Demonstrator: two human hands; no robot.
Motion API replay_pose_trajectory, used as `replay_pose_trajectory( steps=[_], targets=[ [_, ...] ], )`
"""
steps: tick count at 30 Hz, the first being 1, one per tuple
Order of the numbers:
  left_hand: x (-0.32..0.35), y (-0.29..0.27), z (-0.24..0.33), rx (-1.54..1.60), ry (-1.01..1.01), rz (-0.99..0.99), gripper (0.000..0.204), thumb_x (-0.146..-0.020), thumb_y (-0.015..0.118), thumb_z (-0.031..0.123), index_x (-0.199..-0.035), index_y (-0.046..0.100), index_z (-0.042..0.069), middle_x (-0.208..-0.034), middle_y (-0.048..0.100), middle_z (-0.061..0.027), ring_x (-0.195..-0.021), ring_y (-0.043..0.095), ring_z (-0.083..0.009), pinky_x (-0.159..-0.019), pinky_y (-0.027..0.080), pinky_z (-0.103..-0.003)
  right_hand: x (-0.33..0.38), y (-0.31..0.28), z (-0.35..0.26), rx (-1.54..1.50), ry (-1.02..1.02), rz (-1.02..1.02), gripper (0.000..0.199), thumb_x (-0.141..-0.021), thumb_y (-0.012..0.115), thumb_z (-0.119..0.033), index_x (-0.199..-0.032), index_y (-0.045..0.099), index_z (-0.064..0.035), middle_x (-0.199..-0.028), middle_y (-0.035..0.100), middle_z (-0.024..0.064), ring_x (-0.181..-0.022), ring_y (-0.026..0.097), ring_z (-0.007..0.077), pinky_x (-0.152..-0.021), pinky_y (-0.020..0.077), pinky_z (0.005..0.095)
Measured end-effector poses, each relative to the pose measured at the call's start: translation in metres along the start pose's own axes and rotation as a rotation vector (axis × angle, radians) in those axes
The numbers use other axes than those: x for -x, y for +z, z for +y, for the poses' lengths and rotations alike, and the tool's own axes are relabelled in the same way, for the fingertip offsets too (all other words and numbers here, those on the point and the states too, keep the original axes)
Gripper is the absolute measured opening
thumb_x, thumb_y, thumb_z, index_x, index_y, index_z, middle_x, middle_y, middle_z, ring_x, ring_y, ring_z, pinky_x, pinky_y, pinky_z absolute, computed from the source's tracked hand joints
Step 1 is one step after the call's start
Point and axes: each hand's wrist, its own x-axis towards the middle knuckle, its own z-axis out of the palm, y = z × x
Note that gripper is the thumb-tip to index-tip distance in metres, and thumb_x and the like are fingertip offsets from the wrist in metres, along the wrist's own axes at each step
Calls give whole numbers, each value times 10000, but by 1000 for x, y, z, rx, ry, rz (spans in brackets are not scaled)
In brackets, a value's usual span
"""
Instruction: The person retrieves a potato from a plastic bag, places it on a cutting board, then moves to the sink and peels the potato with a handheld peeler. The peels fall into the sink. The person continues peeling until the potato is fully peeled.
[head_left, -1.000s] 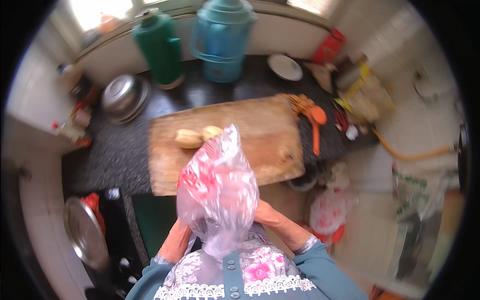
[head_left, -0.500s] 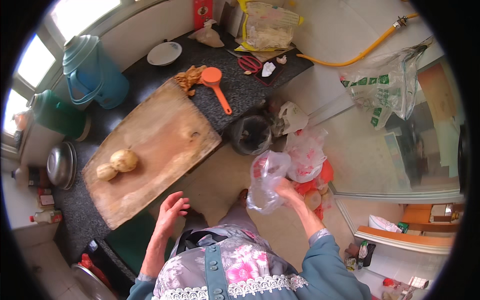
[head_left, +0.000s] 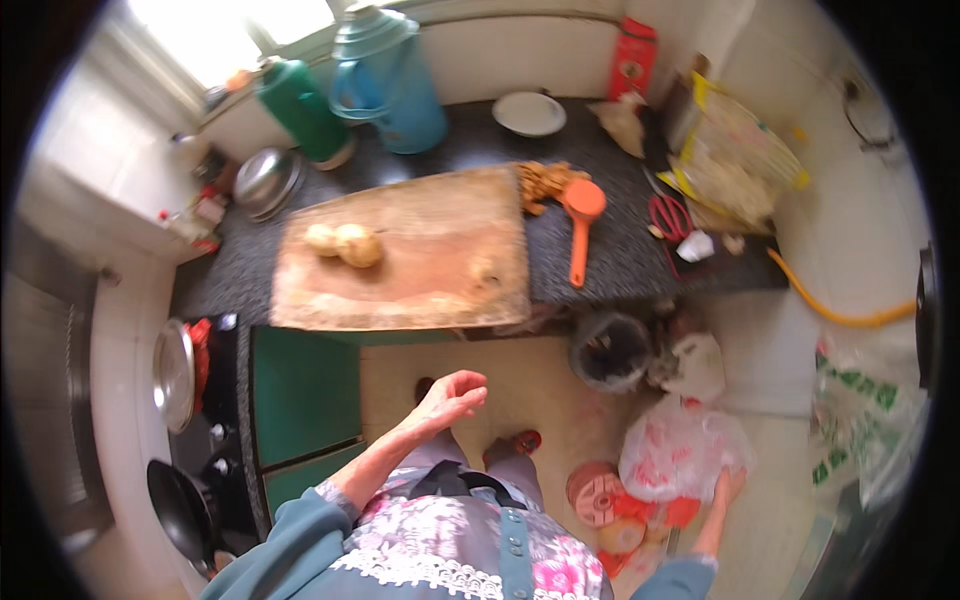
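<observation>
My left hand [head_left: 452, 400] hangs empty in front of my body, its fingers loosely stretched out, near the front edge of the counter. Over at the lower right, my right hand [head_left: 731, 486] grips the edge of a translucent plastic bag [head_left: 680, 450] with pink printing; its fingertips are partly hidden. Beneath and beside that bag are red bags [head_left: 620, 540] and a round reddish tub [head_left: 592, 490]. Two peeled potatoes [head_left: 357, 246] rest at the left of the wooden cutting board [head_left: 420, 285]. Right of the board lie a pile of peelings [head_left: 541, 186] and an orange peeler [head_left: 582, 225].
A black-lined bin [head_left: 611, 352] stands below the counter [head_left: 640, 265]. Along the back are a blue thermos jug [head_left: 398, 90], a green flask [head_left: 305, 115], and a white plate [head_left: 529, 115]. Red-handled scissors [head_left: 669, 217] lie at right. A black wok [head_left: 180, 508] is at lower left.
The view has swung to the right. My right hand has moved down and right to the pile of bags, and the bag it held out can no longer be told apart there. My left hand stays empty.
</observation>
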Motion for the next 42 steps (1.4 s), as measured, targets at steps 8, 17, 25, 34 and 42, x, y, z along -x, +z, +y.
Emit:
replay_pose_trajectory(
  steps=[8, 17, 25, 34, 42],
  targets=[
    [-27, -118, 21, -106, 350, 905, 665, -769, 695, 317, -1263, 399, -16, -1032, 560, -147, -878, 565, -202, -779, 482, -325, 96, 4, -283, -848, -210, -613, 221, -857, 568, -126, -1063, 579, -49, -830, 627, 30, -656, 582, 82, -527, 450, 182],
    [-120, -194, 53, 276, 70, 966, 803, -655, 758, 492, -1177, 428, -20, -974, 572, -131, -806, 572, -198, -679, 495, -310, 195, -46, -516, -917, -771, -577, 183, -830, 594, -70, -1006, 604, -20, -815, 660, 94, -711, 636, 145, -641, 504, 276],
    [-160, -216, 40, 212, 133, 1106, 815, -594, 822, 424, -1096, 467, -111, -1064, 572, -198, -962, 568, -234, -842, 462, -337, 164, -46, -551, -884, -746, -449, 147, -839, 561, -21, -980, 600, 1, -811, 650, 86, -700, 622, 133, -617, 495, 255],
    [-132, -208, 64, 469, 157, 727, 518, -679, 747, 400, -1052, 550, 100, -919, 597, -24, -744, 577, -132, -521, 412, -251, 78, -62, -559, -967, -691, -525, 156, -875, 518, -35, -1008, 586, 10, -842, 657, 95, -708, 631, 134, -649, 514, 253],
    [-59, -138, 70, 998, 599, 248, 548, -813, 597, 378, -1254, 450, 89, -1204, 537, -86, -1063, 536, -225, -880, 442, -392, 74, -82, -565, -1052, -762, -701, 151, -905, 481, -38, -1002, 590, 0, -856, 643, 75, -722, 590, 100, -664, 492, 227]
  ],
)
